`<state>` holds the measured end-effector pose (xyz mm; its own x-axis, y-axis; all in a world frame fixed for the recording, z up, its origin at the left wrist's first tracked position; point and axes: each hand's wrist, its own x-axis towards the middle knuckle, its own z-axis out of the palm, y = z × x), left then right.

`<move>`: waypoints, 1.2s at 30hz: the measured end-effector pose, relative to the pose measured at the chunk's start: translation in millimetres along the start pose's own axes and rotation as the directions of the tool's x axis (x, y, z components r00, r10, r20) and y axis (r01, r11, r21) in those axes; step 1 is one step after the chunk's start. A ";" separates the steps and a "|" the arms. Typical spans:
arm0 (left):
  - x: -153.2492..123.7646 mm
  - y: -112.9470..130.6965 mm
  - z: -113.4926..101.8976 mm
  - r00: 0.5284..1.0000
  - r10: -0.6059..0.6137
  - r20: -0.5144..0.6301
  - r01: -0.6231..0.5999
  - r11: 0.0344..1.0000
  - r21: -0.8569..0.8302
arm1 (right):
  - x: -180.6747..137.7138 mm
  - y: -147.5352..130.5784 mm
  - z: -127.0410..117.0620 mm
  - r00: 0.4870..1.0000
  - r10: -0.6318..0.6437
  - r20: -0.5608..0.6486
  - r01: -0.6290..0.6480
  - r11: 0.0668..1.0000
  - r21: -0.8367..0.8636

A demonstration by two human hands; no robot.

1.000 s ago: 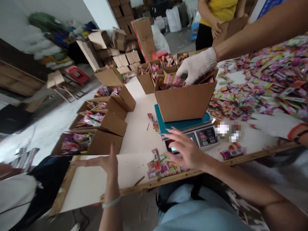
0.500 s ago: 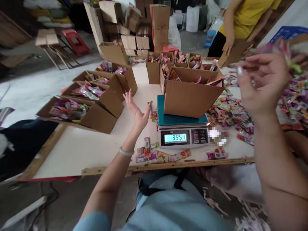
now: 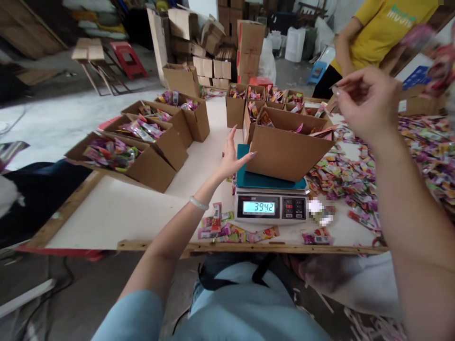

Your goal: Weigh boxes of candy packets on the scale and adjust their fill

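A cardboard box of small wrapped sweets rests, tilted, on the teal platform of a digital scale. Its display reads 3942. My left hand, fingers spread, is at the box's left side with the thumb tip by its front corner; whether it touches I cannot tell. Over the box's right end is my right hand, raised, fingers curled in towards the thumb; anything between them is hidden. Several loose wrapped sweets lie in front of the scale.
Filled boxes line the table's left side, and more boxes stand behind the scale. A wide heap of wrapped sweets covers the right side. Someone in a yellow shirt stands across the table. Blurred pink packets hang at far right.
My left hand has moved right, to the box's side. My right hand has shifted slightly left and its fingers have curled in. The display went from 3954 to 3942.
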<state>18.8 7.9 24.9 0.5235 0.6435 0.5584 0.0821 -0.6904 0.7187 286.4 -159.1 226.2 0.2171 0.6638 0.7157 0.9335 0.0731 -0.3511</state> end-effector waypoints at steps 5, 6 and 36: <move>-2.9 2.0 -1.2 0.999 -0.046 0.007 0.046 0.999 -0.030 | -142.3 -76.9 36.7 0.588 -0.277 0.760 0.220 0.959 0.180; -4.5 1.4 -2.5 0.998 -0.057 0.001 0.057 0.998 -0.036 | -174.5 -83.6 49.8 0.402 -0.149 0.903 0.198 0.977 0.073; 18.1 -19.7 19.7 0.947 0.065 0.314 0.032 0.955 -0.294 | -257.9 -35.0 18.5 0.763 -0.028 0.646 0.040 0.999 -0.004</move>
<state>43.3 26.6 12.8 0.7675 0.4607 0.4457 -0.1542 -0.5422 0.8260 192.4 -319.1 42.8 -0.0449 0.9852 0.1653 0.9426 0.0966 -0.3196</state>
